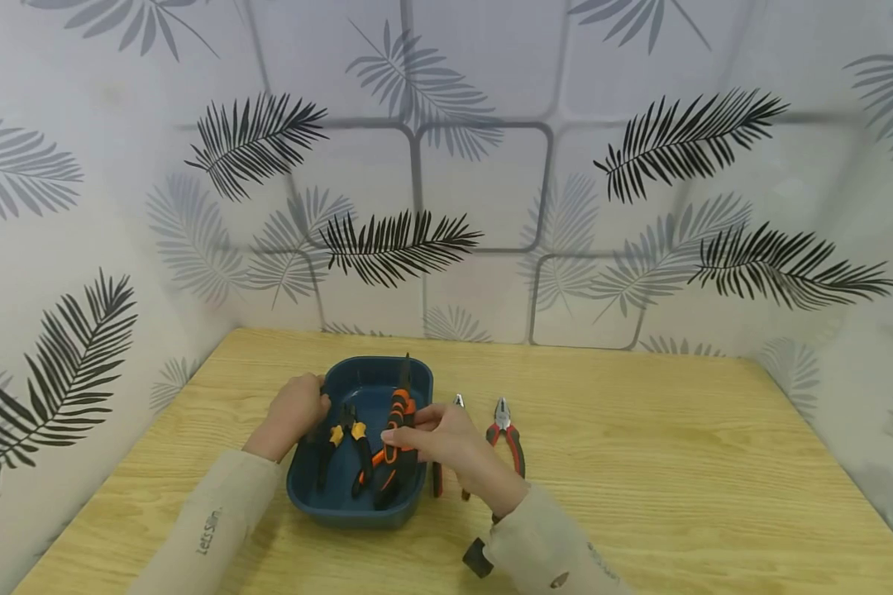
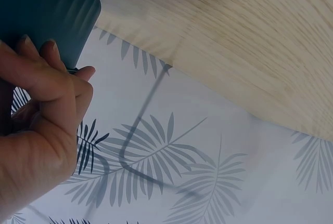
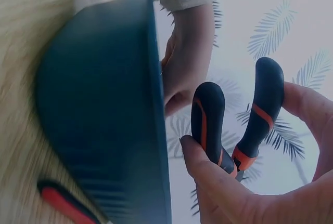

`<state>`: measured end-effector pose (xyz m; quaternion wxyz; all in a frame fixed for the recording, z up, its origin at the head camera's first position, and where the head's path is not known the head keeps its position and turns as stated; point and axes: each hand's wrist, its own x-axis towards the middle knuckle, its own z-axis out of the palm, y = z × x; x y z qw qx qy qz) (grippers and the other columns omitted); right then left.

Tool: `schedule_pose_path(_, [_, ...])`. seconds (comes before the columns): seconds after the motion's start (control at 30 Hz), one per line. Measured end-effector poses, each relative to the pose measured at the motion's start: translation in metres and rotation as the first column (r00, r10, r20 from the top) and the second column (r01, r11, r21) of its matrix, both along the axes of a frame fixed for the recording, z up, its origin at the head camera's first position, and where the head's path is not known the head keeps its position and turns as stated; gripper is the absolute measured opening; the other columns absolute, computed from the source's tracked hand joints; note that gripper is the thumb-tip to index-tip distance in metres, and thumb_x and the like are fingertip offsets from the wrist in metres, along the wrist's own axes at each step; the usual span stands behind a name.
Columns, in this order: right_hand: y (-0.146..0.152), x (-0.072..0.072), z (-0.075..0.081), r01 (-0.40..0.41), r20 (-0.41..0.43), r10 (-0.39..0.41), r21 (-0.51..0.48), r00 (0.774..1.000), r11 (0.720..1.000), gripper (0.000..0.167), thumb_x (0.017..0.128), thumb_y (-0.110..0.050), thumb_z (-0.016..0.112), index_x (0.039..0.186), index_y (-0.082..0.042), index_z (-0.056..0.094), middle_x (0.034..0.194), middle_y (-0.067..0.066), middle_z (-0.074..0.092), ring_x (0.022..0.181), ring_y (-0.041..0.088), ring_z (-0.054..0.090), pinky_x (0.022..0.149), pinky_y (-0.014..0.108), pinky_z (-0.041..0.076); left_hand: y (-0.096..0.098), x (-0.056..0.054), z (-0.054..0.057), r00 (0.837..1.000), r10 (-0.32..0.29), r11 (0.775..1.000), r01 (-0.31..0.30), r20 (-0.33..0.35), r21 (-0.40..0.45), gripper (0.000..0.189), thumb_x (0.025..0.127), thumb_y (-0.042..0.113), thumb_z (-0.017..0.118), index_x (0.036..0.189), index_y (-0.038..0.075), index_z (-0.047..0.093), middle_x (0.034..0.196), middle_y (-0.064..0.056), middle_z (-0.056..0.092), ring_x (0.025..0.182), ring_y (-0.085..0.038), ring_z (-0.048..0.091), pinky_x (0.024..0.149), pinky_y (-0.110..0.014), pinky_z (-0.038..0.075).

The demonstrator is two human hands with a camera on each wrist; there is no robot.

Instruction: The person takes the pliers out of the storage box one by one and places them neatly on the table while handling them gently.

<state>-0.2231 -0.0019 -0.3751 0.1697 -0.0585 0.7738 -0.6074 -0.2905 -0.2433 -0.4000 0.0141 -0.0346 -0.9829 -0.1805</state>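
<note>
A dark blue plastic basin [image 1: 359,519] stands on the table. My left hand [image 1: 295,416] grips its left rim; in the left wrist view the fingers [image 2: 49,86] curl over the basin's edge. Above the basin's right side, my right hand [image 1: 446,438] pinches a pair of pliers [image 3: 209,125] with black and orange handles. Their dark pointed jaws face the far side of the basin. Inside the basin lie pliers with yellow and black handles [image 1: 360,438]. Orange and black handle parts also show below the right hand, and the hand partly hides what they belong to.
Right of the basin, red and black pliers [image 1: 502,421] lie on the wooden table [image 1: 640,463]. Another pair of pliers [image 1: 437,479] lies close against the basin, partly hidden by my right hand. A patterned wall [image 1: 484,289] stands behind the table.
</note>
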Motion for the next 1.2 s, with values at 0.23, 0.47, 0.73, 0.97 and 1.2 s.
schedule_pose_path(0.23, [0.013, 0.002, -0.004, 0.049, -0.052, -0.044, 0.096, 0.998, 0.994, 0.067, 0.077, -0.038, 0.078, 0.125, 0.002, 0.054, 0.109, 0.011, 0.062, 0.086, 0.023, 0.061, 0.085, 0.047, 0.049, -0.001, 0.000, 0.000, 1.000, -0.005, 1.000, 0.005, -0.003, -0.007, 0.043, 0.086, 0.000, 0.051, 0.125, -0.018, 0.052, 0.117, -0.033, 0.059, 0.070, -0.025, 0.054, 0.064, -0.036, 0.046])
schedule_pose_path(0.47, [0.029, 0.000, -0.009, 0.100, -0.061, -0.093, 0.133, 0.994, 0.986, 0.067, 0.076, -0.039, 0.079, 0.124, 0.002, 0.055, 0.111, 0.014, 0.061, 0.085, 0.024, 0.062, 0.084, 0.047, 0.050, -0.001, 0.000, 0.002, 1.000, 0.000, 1.000, 0.000, 0.004, -0.012, 0.041, 0.087, 0.001, 0.051, 0.124, -0.018, 0.053, 0.111, -0.032, 0.061, 0.067, -0.024, 0.054, 0.061, -0.035, 0.046])
schedule_pose_path(0.73, [0.047, -0.002, -0.015, 0.139, -0.093, -0.128, 0.131, 0.987, 0.982, 0.064, 0.077, -0.031, 0.079, 0.120, 0.009, 0.054, 0.105, 0.017, 0.060, 0.082, 0.025, 0.062, 0.077, 0.043, 0.053, -0.001, 0.001, 0.001, 1.000, 0.001, 1.000, -0.001, 0.008, -0.013, 0.042, 0.087, 0.001, 0.051, 0.125, -0.018, 0.052, 0.115, -0.033, 0.060, 0.069, -0.024, 0.055, 0.062, -0.036, 0.047])
schedule_pose_path(0.97, [0.064, -0.005, -0.018, 0.179, -0.110, -0.162, 0.166, 0.981, 0.970, 0.063, 0.077, -0.031, 0.078, 0.120, 0.009, 0.055, 0.110, 0.019, 0.059, 0.093, 0.028, 0.061, 0.082, 0.045, 0.051, -0.002, 0.000, 0.002, 1.000, 0.009, 1.000, -0.009, 0.013, -0.013, 0.042, 0.088, 0.001, 0.051, 0.125, -0.018, 0.052, 0.113, -0.033, 0.061, 0.065, -0.022, 0.054, 0.060, -0.034, 0.046])
schedule_pose_path(1.2, [0.082, -0.008, -0.023, 0.214, -0.103, -0.198, 0.184, 0.975, 0.959, 0.063, 0.077, -0.030, 0.079, 0.120, 0.010, 0.055, 0.112, 0.021, 0.056, 0.095, 0.029, 0.058, 0.083, 0.045, 0.050, 0.000, 0.000, 0.000, 1.000, 0.013, 1.000, -0.013, 0.015, -0.002, 0.042, 0.089, 0.001, 0.052, 0.127, -0.018, 0.051, 0.111, -0.031, 0.062, 0.062, -0.021, 0.054, 0.057, -0.031, 0.045])
